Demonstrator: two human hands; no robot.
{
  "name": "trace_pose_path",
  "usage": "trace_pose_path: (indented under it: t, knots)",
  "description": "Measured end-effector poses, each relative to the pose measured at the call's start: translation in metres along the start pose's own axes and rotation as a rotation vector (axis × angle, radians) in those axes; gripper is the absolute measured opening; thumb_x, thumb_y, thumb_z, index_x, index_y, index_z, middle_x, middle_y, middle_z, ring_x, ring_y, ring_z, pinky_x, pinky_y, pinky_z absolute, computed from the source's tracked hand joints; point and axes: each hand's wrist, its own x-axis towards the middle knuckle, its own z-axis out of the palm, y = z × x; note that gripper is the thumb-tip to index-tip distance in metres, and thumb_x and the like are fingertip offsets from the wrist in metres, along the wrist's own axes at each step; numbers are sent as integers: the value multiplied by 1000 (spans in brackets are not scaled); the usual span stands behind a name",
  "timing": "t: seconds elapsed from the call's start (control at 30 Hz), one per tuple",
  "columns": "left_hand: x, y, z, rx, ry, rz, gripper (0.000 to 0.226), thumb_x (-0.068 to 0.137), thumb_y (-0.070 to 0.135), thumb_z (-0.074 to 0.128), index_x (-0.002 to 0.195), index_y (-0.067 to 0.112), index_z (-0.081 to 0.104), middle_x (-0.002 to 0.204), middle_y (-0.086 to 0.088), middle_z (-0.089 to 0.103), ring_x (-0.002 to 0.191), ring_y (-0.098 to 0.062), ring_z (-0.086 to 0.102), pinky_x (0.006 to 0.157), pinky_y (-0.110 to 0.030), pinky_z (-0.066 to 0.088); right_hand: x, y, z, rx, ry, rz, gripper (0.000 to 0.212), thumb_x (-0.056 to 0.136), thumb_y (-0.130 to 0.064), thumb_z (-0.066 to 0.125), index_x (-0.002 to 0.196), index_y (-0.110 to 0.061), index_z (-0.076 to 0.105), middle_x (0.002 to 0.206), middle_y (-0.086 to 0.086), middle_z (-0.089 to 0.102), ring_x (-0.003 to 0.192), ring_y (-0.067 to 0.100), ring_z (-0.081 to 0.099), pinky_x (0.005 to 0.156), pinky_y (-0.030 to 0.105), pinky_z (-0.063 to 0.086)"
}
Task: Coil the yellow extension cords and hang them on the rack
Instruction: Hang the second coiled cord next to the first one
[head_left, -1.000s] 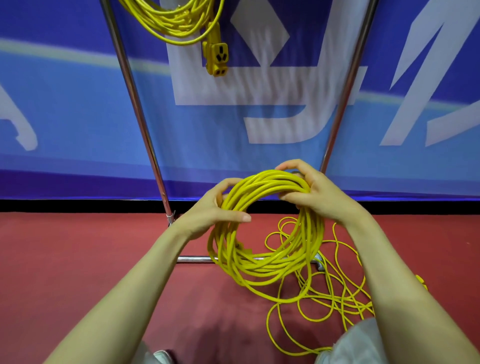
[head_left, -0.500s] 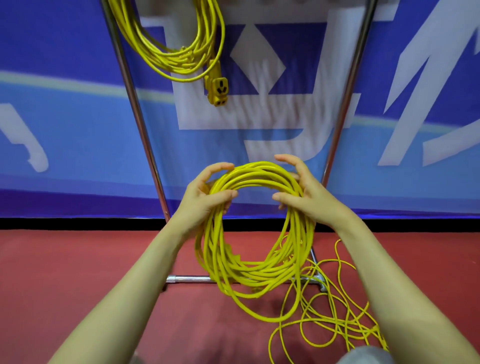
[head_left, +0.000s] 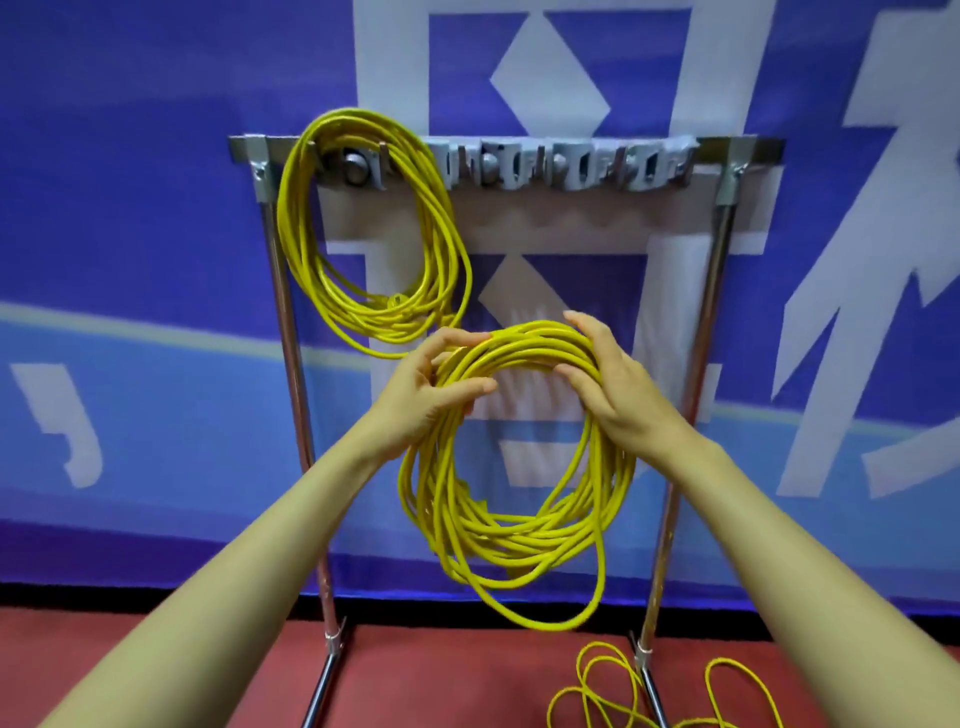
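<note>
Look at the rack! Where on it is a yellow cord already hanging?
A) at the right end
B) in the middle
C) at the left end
C: the hung coil loops over a hook near the left end of the rack. The held coil, gripped by the left hand and right hand, is below the bar and on no hook.

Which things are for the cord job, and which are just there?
For the job: held coil, left hand, right hand, rack, hung coil, loose cord.
Just there: blue banner, red floor.
</note>
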Motion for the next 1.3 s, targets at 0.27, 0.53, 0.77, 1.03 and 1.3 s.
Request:
trace_pose_path:
  t: [0.27,0.53,0.77,1.03,1.3]
  knots:
    - [32,28,-4,-126,145,26,29,84,-2,66,102,21,66,66,-2,55,48,-13,46,45,-22,43,44,-19,-26,67,-3,-28,52,95,-32,54,139,-19,30,104,-4,60,81,10,65,78,27,46]
    - [48,47,-18,-93,180,16,29,82,4,71,107,17,67,75,-7,62,53,-13,51,49,-22,44,32,0,-28,-140,162,-155,66,73,-28,80,118,-17,35,117,0,39,102,17,52,77,46,55]
    - [41,48,-24,-104,157,0,28,83,6,70,108,19,67,83,-15,62,55,-15,53,49,-23,46,31,-6,-28,-181,258,-212,28,81,-26,74,75,-16,48,73,-7,42,62,13,40,59,17,36]
    - [40,55,-24,-176,-3,-39,30,82,8,67,111,14,64,70,-5,62,53,-17,47,46,-24,41,42,-14,-38,175,325,12,23,75,-29,78,73,-18,58,63,-6,57,57,10,51,53,20,43]
    - [49,61,-33,-156,-80,-44,30,81,8,66,110,15,65,75,-11,64,54,-17,51,47,-23,43,54,-13,-42,335,331,31,19,77,-23,77,72,-22,59,65,-6,59,59,7,52,57,19,45]
